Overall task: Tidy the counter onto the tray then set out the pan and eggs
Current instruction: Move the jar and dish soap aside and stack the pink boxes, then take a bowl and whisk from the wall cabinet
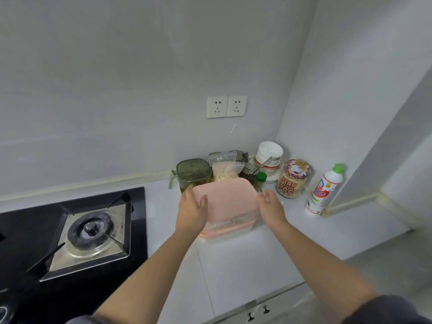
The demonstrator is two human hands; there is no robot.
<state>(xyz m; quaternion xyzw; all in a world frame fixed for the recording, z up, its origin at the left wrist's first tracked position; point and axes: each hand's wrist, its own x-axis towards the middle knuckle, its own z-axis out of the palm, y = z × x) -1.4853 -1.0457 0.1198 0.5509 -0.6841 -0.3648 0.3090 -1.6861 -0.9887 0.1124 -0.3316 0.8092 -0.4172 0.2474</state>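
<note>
A pale pink lidded box (230, 199) with a clear lower part stands on the white counter (257, 258). My left hand (191, 211) clasps its left edge, thumb on the lid and fingers behind the corner. My right hand (272, 208) is pressed against its right edge with fingers loosely spread. Behind the box are a green-lidded container (192, 171), a clear bag of grain (225, 171), a small green-capped bottle (260, 178) and stacked white bowls (268, 155) with a spoon. No pan or eggs are in view.
A patterned-lid jar (292, 180) and a white cleaner bottle with a green cap (323, 190) stand at the right by the wall corner. A black gas hob (91, 230) fills the left. Two wall sockets (226, 106) sit above the counter.
</note>
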